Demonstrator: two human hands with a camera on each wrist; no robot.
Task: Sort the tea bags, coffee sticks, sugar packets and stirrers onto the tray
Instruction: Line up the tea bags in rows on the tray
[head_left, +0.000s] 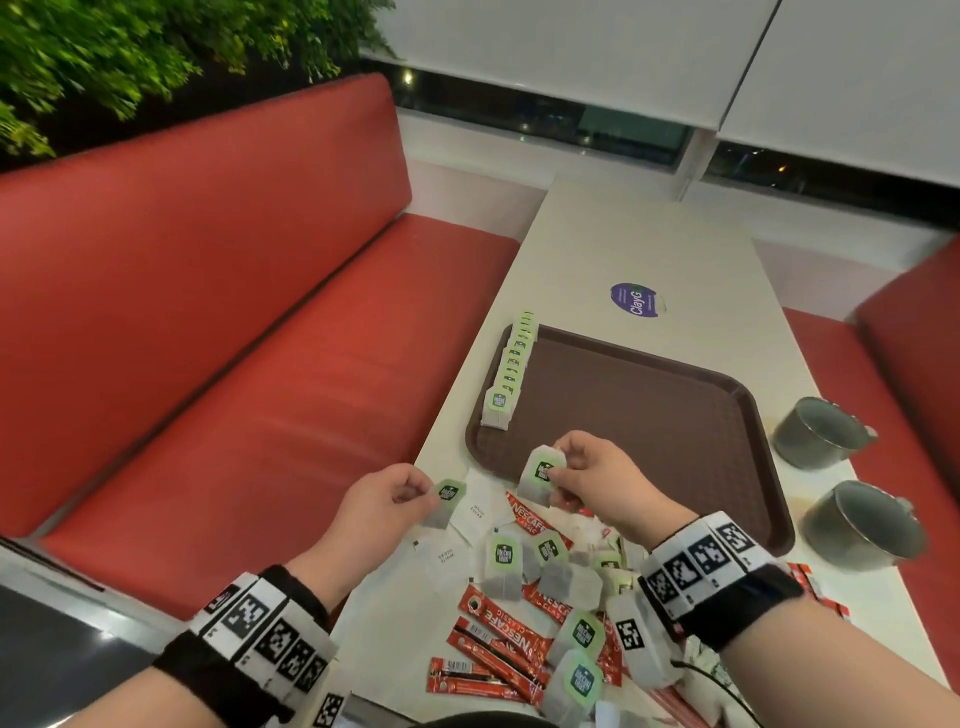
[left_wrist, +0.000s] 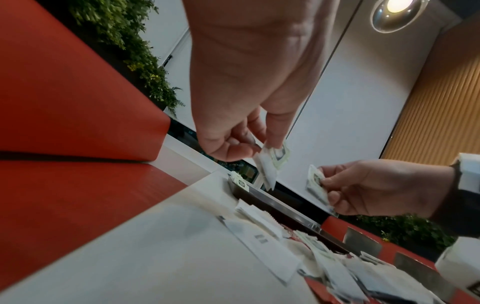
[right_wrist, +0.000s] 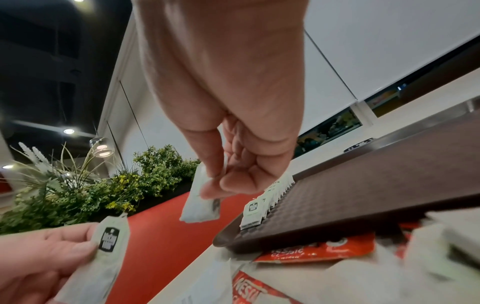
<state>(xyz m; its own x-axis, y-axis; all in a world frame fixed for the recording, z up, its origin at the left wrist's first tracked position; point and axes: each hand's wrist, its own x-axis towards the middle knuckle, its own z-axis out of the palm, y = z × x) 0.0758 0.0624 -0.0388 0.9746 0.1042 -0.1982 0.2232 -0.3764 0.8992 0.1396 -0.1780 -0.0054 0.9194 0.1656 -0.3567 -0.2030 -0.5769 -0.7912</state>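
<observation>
A brown tray (head_left: 649, 405) lies on the pale table, with a row of several green-tagged tea bags (head_left: 511, 364) standing along its left rim. My left hand (head_left: 395, 493) pinches one tea bag (head_left: 445, 501) above the table's left edge. My right hand (head_left: 582, 478) pinches another tea bag (head_left: 540, 475) over the tray's near left corner. In the left wrist view the left hand's tea bag (left_wrist: 271, 162) hangs from my fingertips. In the right wrist view the right hand's tea bag (right_wrist: 201, 202) dangles beside the tea bag row (right_wrist: 262, 205). A mixed pile of tea bags, red coffee sticks (head_left: 498, 618) and white sugar packets (head_left: 470, 514) lies near me.
Two metal mugs (head_left: 821, 431) (head_left: 862, 525) stand on the table right of the tray. A round purple sticker (head_left: 636, 299) sits beyond the tray. Red bench seats (head_left: 234, 364) flank the table on both sides. Most of the tray's surface is bare.
</observation>
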